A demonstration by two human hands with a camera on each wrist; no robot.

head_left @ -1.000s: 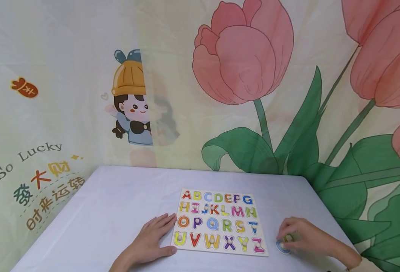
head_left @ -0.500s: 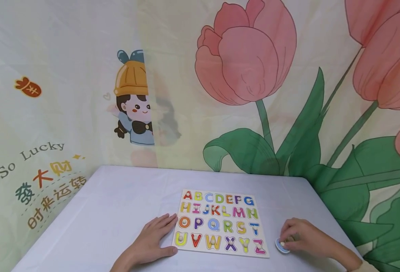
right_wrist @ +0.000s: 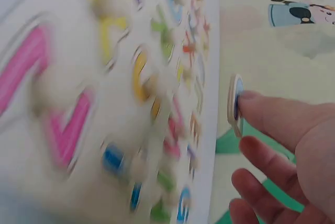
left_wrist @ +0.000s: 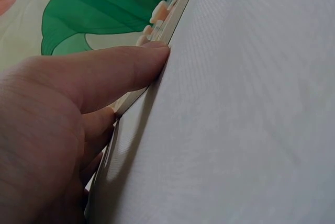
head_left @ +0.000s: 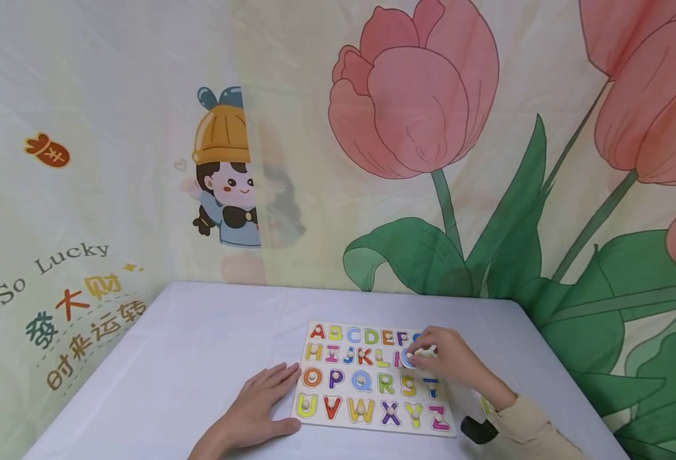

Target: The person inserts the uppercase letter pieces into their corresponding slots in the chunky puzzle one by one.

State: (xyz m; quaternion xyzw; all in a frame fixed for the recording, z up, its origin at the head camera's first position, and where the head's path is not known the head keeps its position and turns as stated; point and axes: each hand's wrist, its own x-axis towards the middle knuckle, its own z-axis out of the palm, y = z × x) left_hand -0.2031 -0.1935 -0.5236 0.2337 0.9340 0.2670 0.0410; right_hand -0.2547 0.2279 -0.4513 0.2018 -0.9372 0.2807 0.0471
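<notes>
A wooden alphabet board [head_left: 373, 404] with colourful knobbed letters lies on the table. My left hand [head_left: 262, 401] rests flat beside it, fingertips and thumb at its left edge. In the left wrist view the thumb [left_wrist: 125, 67] touches the board's edge. My right hand [head_left: 450, 358] is over the board's upper right part and pinches a small blue letter piece [head_left: 407, 359]. In the right wrist view this letter piece [right_wrist: 233, 103] is held edge-on, apart from the board. Its letter cannot be read.
A green piece [head_left: 485, 405] lies right of the board, partly hidden by the right sleeve [head_left: 530, 431]. A black device [head_left: 478, 430] sits under the right wrist. The white-covered table [head_left: 200, 345] ends at a printed backdrop [head_left: 292, 262].
My right hand has lifted the blue letter piece from the table right of the board and carried it up and left over the board. The left hand stays in place.
</notes>
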